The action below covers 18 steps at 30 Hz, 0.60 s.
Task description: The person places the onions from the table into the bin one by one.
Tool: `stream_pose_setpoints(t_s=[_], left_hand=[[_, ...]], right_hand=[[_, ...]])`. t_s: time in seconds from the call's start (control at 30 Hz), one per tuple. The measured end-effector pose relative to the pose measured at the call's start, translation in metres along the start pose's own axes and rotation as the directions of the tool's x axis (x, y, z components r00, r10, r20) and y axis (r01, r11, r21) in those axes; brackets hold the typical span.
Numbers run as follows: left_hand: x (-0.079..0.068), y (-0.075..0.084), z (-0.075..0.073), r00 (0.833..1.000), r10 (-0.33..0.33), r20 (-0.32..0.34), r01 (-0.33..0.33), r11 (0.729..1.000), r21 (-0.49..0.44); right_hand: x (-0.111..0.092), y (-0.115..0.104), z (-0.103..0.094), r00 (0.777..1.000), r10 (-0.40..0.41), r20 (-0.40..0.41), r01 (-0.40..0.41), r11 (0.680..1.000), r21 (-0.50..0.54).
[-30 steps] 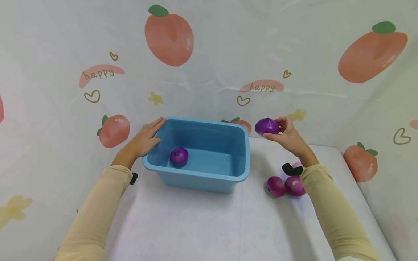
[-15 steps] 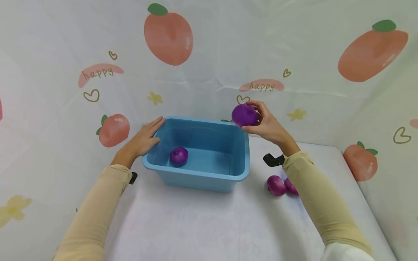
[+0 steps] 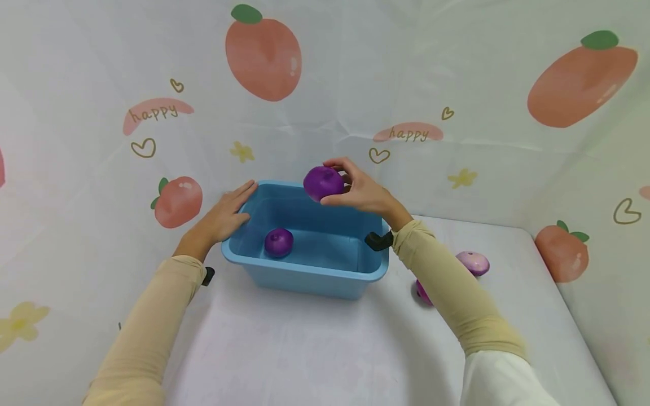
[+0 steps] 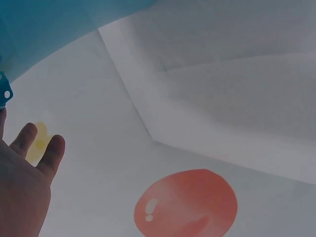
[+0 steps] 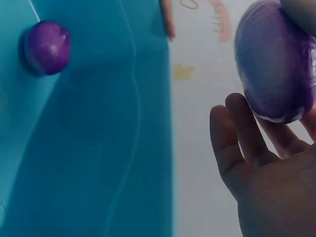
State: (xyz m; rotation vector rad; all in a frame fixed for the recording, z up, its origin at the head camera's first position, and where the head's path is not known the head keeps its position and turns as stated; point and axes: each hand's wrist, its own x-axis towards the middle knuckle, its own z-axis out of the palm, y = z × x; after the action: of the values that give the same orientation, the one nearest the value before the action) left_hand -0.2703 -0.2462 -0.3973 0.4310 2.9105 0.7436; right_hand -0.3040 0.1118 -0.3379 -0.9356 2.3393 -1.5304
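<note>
My right hand (image 3: 361,192) grips a purple onion (image 3: 322,183) between thumb and fingers, holding it above the back part of a blue plastic tub (image 3: 304,272). In the right wrist view the held onion (image 5: 274,64) looks smooth and shiny. Another onion (image 3: 279,242) lies on the tub's floor toward the left. My left hand (image 3: 222,217) rests on the tub's left rim with its fingers straight. The left wrist view shows only part of that hand (image 4: 24,182), beside the blue tub wall (image 4: 59,29).
On the white table right of the tub lie a pale pink onion (image 3: 473,263) and a purple onion (image 3: 423,294), the latter partly hidden by the right sleeve (image 3: 452,287). A fruit-printed cloth backdrop (image 3: 325,84) rises behind the tub and at the sides.
My right hand has carried the held onion leftward and slightly up, from right of the tub to over it. The left hand has stayed on the rim.
</note>
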Motion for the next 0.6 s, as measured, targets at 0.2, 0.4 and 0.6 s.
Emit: stream_pose_setpoints(t_s=[0.2, 0.4, 0.6], left_hand=[[0.001, -0.001, -0.001, 1.0, 0.004, -0.005, -0.004, 1.0, -0.011], [0.002, -0.003, 0.001, 1.0, 0.014, -0.019, -0.015, 1.0, -0.013], [0.002, -0.002, 0.002, 1.0, 0.011, -0.023, -0.011, 1.0, -0.013]], right_hand=[[0.022, 0.007, 0.024, 0.992, -0.017, 0.125, 0.026, 0.997, -0.066], [0.04, 0.011, 0.047, 0.975, 0.026, 0.221, -0.007, 0.996, -0.087], [0.055, 0.012, 0.066, 0.943, 0.092, 0.321, -0.061, 0.993, -0.105]])
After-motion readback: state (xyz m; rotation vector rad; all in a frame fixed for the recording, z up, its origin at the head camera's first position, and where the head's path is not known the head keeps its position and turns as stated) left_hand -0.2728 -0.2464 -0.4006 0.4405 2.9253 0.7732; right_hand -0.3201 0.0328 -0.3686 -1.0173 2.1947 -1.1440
